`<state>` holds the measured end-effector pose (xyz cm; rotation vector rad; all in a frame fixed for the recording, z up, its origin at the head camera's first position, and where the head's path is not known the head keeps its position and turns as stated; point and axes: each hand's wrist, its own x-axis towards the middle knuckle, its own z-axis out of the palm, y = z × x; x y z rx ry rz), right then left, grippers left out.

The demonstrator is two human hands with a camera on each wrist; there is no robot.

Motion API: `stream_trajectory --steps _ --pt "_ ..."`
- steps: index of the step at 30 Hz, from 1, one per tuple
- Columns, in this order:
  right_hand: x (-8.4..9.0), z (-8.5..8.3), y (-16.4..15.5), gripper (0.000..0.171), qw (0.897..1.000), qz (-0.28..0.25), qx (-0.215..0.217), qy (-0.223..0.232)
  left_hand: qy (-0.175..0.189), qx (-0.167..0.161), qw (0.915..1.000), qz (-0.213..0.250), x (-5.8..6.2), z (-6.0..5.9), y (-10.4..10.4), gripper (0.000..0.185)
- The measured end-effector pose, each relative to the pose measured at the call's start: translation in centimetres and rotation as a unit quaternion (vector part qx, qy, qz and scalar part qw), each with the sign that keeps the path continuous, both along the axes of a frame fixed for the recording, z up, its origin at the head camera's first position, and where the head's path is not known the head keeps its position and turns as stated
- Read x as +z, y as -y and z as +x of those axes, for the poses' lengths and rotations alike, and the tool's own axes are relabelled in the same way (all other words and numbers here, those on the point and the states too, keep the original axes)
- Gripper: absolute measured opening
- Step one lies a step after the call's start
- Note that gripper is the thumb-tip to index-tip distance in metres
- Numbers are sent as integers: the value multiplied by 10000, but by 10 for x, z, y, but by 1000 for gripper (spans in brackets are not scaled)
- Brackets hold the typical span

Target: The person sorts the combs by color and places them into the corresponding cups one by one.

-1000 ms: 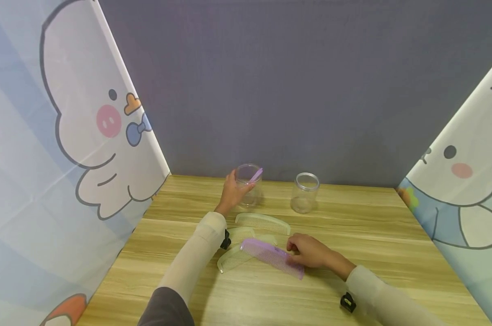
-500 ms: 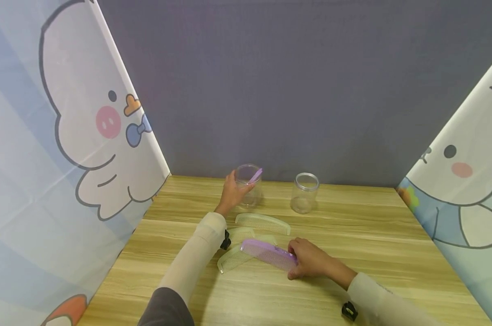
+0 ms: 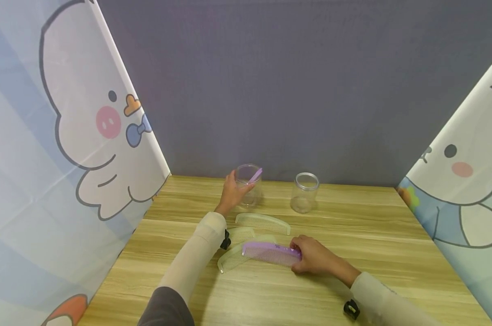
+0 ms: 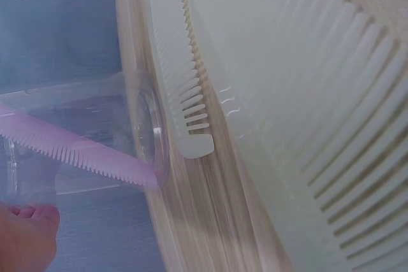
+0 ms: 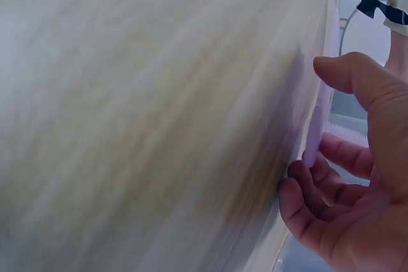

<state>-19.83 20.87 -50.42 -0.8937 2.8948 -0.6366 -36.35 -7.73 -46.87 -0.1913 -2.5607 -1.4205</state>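
Pinching one end of a purple comb (image 3: pixel 271 253) between thumb and curled fingers, the person's right hand (image 3: pixel 317 258) holds it at the near middle of the wooden tabletop (image 3: pixel 376 235), the comb lying roughly level with its teeth toward the camera and its far end over a pale green comb (image 3: pixel 231 259). In the right wrist view the thumb sits above the thin purple edge (image 5: pixel 317 125) and the fingers (image 5: pixel 319 186) curl beneath it. Farther back, the left hand (image 3: pixel 231 192) wraps around a clear plastic jar (image 3: pixel 249 183) standing upright near the grey backdrop, its grip closed on the jar's left side. A second purple comb (image 3: pixel 255 175) stands slanted inside that jar, its tip leaning on the rim; the left wrist view shows its toothed edge (image 4: pixel 83 156) reaching down to the jar's base. A second clear jar (image 3: pixel 305 192) stands well apart to the right, open at the top. Between the hands, another pale green comb (image 3: pixel 263 223) lies flat just in front of the held jar, and a third (image 3: pixel 241 234) lies beside the left wrist. Cartoon-printed curtains (image 3: pixel 66 136) flank the tabletop.
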Motion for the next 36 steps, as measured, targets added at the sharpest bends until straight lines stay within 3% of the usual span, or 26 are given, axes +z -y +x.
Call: stream_trajectory --steps 12,26,36 --pt "4 -7 -10 54 9997 -120 -156 118 -27 -38 10000 40 -1 -2 0 97" --pt "9 -17 -26 45 9898 -1306 -550 159 -16 -53 10000 22 -1 -1 0 98" --pt "18 -23 -29 43 9819 -1704 -806 -187 -44 -13 10000 79 0 0 0 97"
